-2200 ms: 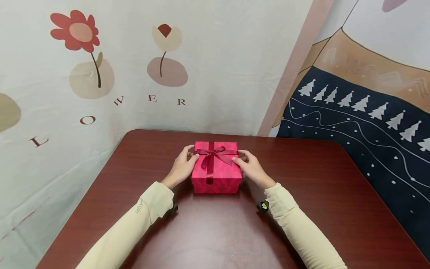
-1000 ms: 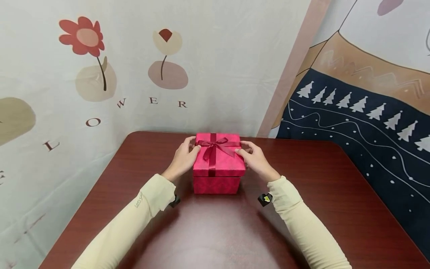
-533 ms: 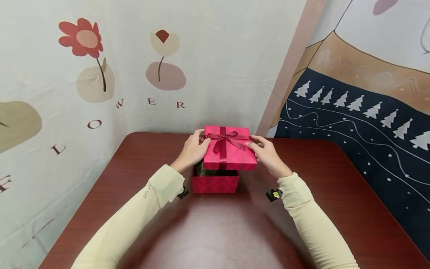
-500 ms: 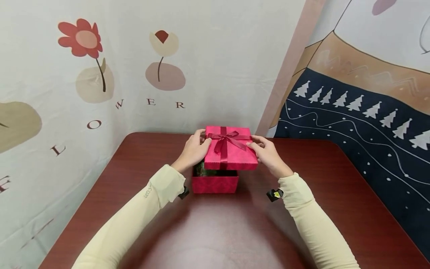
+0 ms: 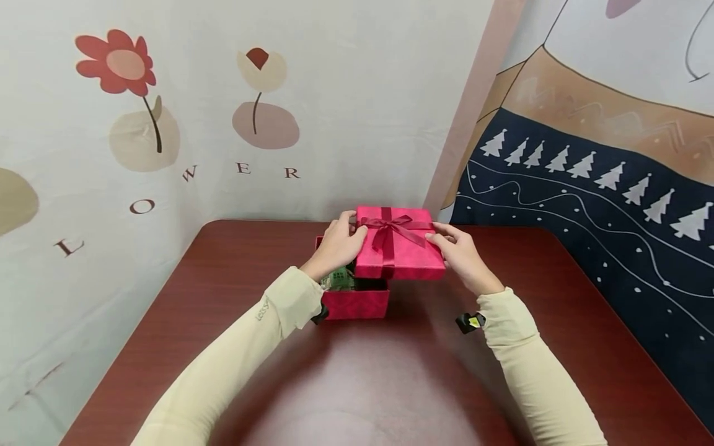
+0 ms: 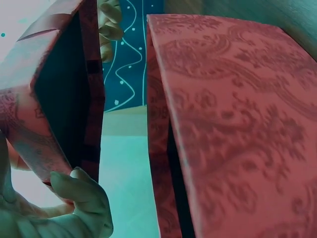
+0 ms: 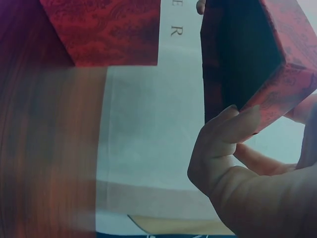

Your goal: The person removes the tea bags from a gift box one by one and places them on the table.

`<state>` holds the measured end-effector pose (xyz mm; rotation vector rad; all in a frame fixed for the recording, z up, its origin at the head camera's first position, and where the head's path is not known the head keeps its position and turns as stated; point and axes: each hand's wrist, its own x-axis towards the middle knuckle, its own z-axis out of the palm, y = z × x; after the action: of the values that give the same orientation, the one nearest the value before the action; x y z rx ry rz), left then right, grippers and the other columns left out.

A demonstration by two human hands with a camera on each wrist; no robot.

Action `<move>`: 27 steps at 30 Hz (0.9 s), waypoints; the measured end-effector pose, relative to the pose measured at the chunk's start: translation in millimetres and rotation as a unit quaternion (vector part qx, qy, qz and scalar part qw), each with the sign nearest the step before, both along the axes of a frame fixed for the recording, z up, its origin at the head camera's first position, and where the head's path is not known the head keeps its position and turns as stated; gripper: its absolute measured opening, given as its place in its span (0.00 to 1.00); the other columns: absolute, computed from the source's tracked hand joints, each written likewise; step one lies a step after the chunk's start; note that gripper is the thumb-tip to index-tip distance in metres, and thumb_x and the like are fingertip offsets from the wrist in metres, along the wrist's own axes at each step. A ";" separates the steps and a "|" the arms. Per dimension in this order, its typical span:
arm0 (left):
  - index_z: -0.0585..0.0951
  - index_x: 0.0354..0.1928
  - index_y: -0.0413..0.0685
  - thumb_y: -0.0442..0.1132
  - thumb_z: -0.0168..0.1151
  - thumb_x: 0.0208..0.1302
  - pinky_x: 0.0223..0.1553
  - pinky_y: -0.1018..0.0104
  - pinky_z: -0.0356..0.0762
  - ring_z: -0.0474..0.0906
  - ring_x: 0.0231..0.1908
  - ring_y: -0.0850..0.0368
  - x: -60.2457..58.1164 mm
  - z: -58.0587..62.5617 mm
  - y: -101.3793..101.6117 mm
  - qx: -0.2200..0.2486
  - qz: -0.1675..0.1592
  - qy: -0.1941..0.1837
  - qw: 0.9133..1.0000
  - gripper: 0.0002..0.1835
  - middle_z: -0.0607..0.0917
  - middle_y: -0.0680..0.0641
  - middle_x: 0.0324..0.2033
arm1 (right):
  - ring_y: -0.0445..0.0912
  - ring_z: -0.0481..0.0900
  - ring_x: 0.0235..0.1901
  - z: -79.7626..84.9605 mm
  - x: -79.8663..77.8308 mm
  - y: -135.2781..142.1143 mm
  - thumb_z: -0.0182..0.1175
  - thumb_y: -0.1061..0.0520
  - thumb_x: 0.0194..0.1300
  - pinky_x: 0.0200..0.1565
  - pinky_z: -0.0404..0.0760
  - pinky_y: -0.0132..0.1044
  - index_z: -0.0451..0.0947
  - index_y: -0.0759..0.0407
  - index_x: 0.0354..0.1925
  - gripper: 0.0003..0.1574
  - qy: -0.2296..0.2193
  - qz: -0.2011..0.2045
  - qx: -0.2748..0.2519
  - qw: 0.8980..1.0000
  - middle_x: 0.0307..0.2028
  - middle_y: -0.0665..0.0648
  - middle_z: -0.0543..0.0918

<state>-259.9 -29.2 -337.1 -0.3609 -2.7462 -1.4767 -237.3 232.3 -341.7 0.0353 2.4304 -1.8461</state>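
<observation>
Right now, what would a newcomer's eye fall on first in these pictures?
First comes the bright pink lid with its dark red bow, held up between left hand and right hand. Lower and to the left, the box stands open on the table, something green inside. At upper left, a red flower decorates the pale backdrop.

Lid (image 5: 407,255), one: formerly seated on the box (image 5: 355,305); now lifted clear by me and shifted to my right, further across than a moment ago.
My hands, two: left hand (image 5: 339,244), risen with the lid and moved rightward; right hand (image 5: 460,255), likewise raised, now well out past the box's right side.
Green contents (image 5: 339,280): covered at first; now partly exposed at the left, more than a moment ago.
</observation>
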 end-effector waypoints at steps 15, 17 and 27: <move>0.61 0.70 0.40 0.51 0.51 0.69 0.56 0.51 0.72 0.64 0.60 0.49 2.3 3.0 40.7 -0.105 -0.038 -0.013 0.994 0.33 0.71 0.40 0.57 | 0.41 0.82 0.35 -10.3 6.6 36.5 0.56 0.45 0.72 0.39 0.84 0.34 0.62 0.56 0.74 0.38 -0.010 -0.038 0.032 0.999 0.59 0.69 0.72; 0.61 0.69 0.39 0.52 0.52 0.69 0.57 0.51 0.72 0.65 0.60 0.49 4.3 3.3 47.0 -0.123 -0.040 -0.021 0.991 0.34 0.70 0.39 0.57 | 0.42 0.82 0.35 -12.7 9.3 40.7 0.56 0.45 0.72 0.39 0.84 0.33 0.62 0.56 0.74 0.38 -0.011 -0.042 0.045 0.998 0.60 0.69 0.72; 0.55 0.72 0.36 0.54 0.52 0.70 0.55 0.51 0.75 0.77 0.48 0.45 17.5 4.7 82.8 -0.189 -0.039 -0.063 0.979 0.39 0.65 0.36 0.61 | 0.50 0.78 0.45 -18.6 20.1 60.2 0.54 0.41 0.72 0.39 0.80 0.26 0.63 0.54 0.73 0.38 -0.008 -0.071 0.088 0.994 0.62 0.69 0.73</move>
<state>-242.4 53.7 -332.3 -0.3927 -3.1474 -1.0113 -217.2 292.4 -360.4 0.2401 2.6346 -1.6691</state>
